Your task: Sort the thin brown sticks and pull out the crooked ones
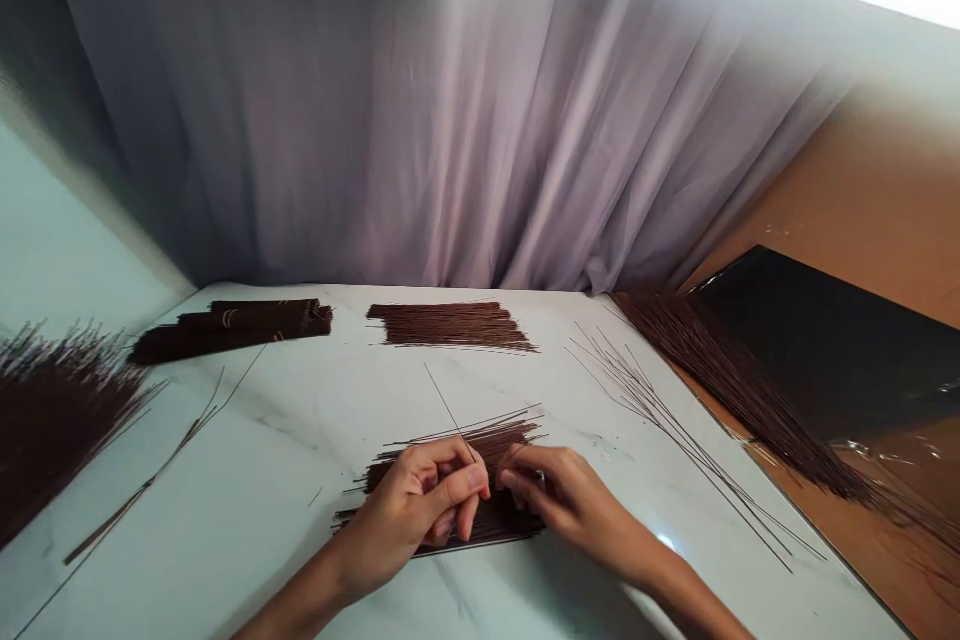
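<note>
My left hand (442,490) is closed in a pinch around a thin dark brown stick (443,398), which slants up and to the left from the fingertips. Close beside it, my right hand (551,490) has its thumb and fingers pressed together. Whatever those fingers may hold is too small or hidden to make out. Beneath both hands lies a pile of similar brown sticks (502,435), roughly sideways on the white marbled table (300,420). The hands cover the pile's middle.
Sticks form a neat stack (450,325) at the back, beside dark wrapped bundles (255,320). Loose sticks lie left (150,480) and right (675,440). A large stick heap (60,420) fills the left edge. More sticks (735,390) lie beyond the table's right edge, near a black sheet (832,350).
</note>
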`<state>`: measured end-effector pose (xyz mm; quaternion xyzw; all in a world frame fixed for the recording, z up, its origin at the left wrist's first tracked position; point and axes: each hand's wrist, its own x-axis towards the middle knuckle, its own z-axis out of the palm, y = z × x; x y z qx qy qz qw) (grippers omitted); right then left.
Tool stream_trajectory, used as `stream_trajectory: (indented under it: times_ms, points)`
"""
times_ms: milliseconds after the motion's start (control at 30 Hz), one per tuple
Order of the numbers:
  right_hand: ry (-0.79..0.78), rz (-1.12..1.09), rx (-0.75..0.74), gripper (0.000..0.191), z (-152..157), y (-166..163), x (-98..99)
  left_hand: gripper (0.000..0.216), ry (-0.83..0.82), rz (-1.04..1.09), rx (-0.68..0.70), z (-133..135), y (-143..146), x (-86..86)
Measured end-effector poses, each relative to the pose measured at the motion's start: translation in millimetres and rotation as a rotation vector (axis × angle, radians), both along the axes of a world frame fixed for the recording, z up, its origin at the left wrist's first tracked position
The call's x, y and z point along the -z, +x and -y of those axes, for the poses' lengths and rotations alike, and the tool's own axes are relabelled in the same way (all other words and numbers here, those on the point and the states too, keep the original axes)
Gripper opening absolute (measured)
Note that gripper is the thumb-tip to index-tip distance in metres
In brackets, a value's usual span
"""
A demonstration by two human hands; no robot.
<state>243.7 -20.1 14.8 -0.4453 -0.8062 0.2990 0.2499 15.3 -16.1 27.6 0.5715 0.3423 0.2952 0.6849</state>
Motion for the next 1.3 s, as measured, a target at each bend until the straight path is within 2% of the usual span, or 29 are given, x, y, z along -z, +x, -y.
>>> stream_trajectory:
  times_ms: [67,133,167,233,267,333,400,433,500,567,667,733,800,833,900,1000,1100,1167,1300]
  points:
    - [0.100,0.074,-0.073,0.024,-18.2,5.4,-24.9,0.029,0.006,-0.021,0.074,6.1,3.1,0.0]
    - [0.321,0.181,-0.081,0.027,-25.1,5.4,-45.2,0.031,0.062,-0.090,0.072,6.0,3.1,2.1]
    - [0.433,0.223,-0.074,0.029,-23.2,3.2,-49.3,0.032,0.100,-0.127,0.035,3.3,1.4,3.7]
    - [0.567,0.238,-0.044,0.032,-10.8,-4.3,-42.1,0.035,0.160,-0.188,-0.062,-5.8,-5.3,6.5]
    - [0.570,0.207,-0.025,0.033,-2.3,-8.8,-32.0,0.036,0.175,-0.208,-0.110,-10.9,-9.7,7.1]
    - [0.453,0.118,-0.001,0.032,13.1,-16.6,-5.8,0.036,0.168,-0.212,-0.190,-18.1,-18.2,5.8]
    - [0.264,0.058,-0.003,0.030,18.8,-19.6,15.3,0.033,0.133,-0.189,-0.182,-18.3,-23.1,1.3]
    - [0.187,0.041,-0.019,0.029,16.5,-18.8,20.0,0.032,0.116,-0.171,-0.152,-15.6,-23.5,-1.5]
    - [0.105,0.023,-0.051,0.026,2.9,-13.4,14.3,0.031,0.064,-0.101,-0.077,-6.7,-21.0,-6.6]
    - [0.108,0.013,-0.074,0.024,-15.9,-6.2,-8.1,0.029,-0.001,-0.057,0.012,2.3,-16.2,-8.4]
    - [0.265,0.079,-0.117,0.025,-31.5,-2.5,-45.8,0.029,-0.021,-0.087,0.073,6.0,-9.5,-2.6]
    - [0.438,0.152,-0.115,0.028,-25.5,-7.4,-54.0,0.031,0.036,-0.116,0.005,0.6,-7.8,4.7]
    - [0.521,0.160,-0.064,0.030,-10.5,-14.5,-43.4,0.035,0.078,-0.119,-0.124,-7.5,-8.9,10.5]
    - [0.512,0.137,-0.041,0.029,-2.5,-17.2,-33.1,0.036,0.073,-0.108,-0.185,-11.0,-10.1,12.0]
    - [0.413,0.087,-0.013,0.027,9.5,-18.5,-10.2,0.035,0.018,-0.071,-0.251,-14.8,-12.6,11.8]
    - [0.222,0.052,0.013,0.025,12.2,-9.8,10.8,0.032,-0.078,0.003,-0.220,-11.9,-13.4,6.5]
    - [0.121,0.011,0.038,0.025,5.8,2.2,11.1,0.032,-0.136,0.046,-0.151,-6.8,-11.4,1.9]
    - [0.125,0.001,0.022,0.025,3.5,5.9,7.3,0.037,-0.136,0.033,-0.134,-6.4,-10.4,2.0]
    - [0.164,0.017,-0.024,0.024,6.7,1.7,1.6,0.039,-0.060,-0.042,-0.190,-10.9,-8.9,8.3]
